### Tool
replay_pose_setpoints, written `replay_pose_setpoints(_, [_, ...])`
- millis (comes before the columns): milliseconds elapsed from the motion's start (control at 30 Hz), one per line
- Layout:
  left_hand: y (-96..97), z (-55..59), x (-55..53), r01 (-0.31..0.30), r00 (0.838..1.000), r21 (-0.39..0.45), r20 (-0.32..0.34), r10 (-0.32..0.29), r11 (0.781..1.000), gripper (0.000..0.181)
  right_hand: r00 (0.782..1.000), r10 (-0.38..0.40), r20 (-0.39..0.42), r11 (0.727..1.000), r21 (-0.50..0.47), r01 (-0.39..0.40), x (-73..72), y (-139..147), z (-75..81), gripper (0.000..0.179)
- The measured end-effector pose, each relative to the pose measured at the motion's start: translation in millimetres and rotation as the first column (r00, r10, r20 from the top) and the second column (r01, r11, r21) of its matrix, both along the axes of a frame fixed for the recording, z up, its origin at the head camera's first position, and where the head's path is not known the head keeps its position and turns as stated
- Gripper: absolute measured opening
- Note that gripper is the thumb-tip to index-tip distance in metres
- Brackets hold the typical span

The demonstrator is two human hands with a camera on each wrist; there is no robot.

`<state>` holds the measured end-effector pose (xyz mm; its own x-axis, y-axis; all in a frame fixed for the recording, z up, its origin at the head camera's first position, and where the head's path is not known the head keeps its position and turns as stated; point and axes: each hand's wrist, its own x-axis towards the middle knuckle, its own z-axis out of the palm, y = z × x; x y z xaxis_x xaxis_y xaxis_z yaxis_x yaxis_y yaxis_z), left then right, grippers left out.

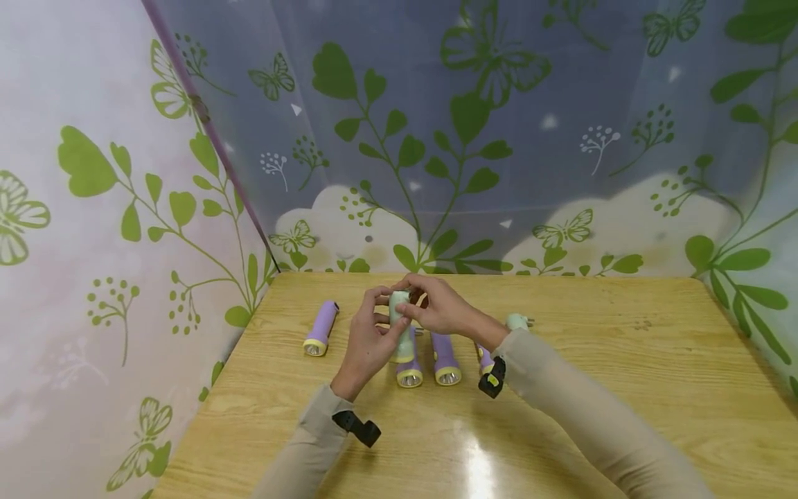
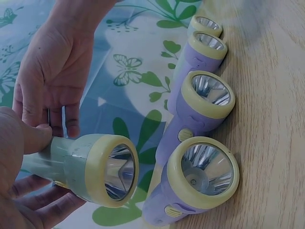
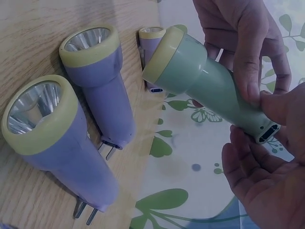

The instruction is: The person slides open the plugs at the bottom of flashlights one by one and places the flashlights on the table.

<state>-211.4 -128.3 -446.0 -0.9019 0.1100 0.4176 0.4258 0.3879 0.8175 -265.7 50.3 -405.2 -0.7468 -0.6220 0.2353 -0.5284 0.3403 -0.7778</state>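
Note:
A light green flashlight [image 1: 402, 336] with a pale yellow rim is held above the table, lens end toward the near side. My left hand [image 1: 368, 339] grips its body, thumb on one side and fingers on the other. At the tail end, my right hand [image 1: 439, 305] pinches it between thumb and fingers. The right wrist view shows a dark slot in the tail of this green flashlight [image 3: 209, 88], with no prongs standing out. Below and behind it lies a purple flashlight [image 1: 409, 373], partly covered by the held one.
More purple flashlights [image 1: 445, 353] lie in a row on the wooden table [image 1: 623, 388]; prongs [image 3: 86, 212] stick out of some tails. Another green flashlight [image 1: 517, 321] is partly behind my right sleeve. One purple flashlight [image 1: 322, 324] lies apart at left. A patterned curtain [image 1: 386, 138] stands behind.

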Motion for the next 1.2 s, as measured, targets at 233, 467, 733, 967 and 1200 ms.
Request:
replay_pose_setpoints(233, [0.5, 1.0, 1.0, -0.003, 1.0, -0.016, -0.013, 0.003, 1.0, 0.048, 1.0, -0.008, -0.009, 1.0, -0.014, 0.008, -0.8, 0, -2.4, 0.024])
replay_pose_setpoints(467, [0.2, -0.6, 0.3, 0.0, 1.0, -0.008, -0.008, 0.0, 1.0, 0.048, 1.0, -0.008, -0.005, 0.999, -0.036, 0.008, -1.1, -1, -3.7, 0.023])
replay_pose_setpoints(733, [0.4, -3.2, -2.7, 0.003, 1.0, 0.017, -0.003, -0.003, 1.0, 0.048, 1.0, -0.013, -0.019, 0.999, -0.052, 0.012, -3.8, -1, -5.8, 0.02])
replay_pose_setpoints(967, [1.1, -3.2, -3.9, -0.027, 1.0, 0.016, 0.016, 0.026, 1.0, 0.051, 1.0, -0.013, -0.018, 0.998, -0.055, 0.012, -5.4, -3, -7.4, 0.019])
replay_pose_setpoints(1200, [6.7, 11.1, 2.0, -0.02, 1.0, 0.018, 0.016, 0.02, 1.0, 0.049, 0.999, -0.026, -0.028, 0.997, -0.07, 0.024, -7.5, -2, -7.0, 0.013])
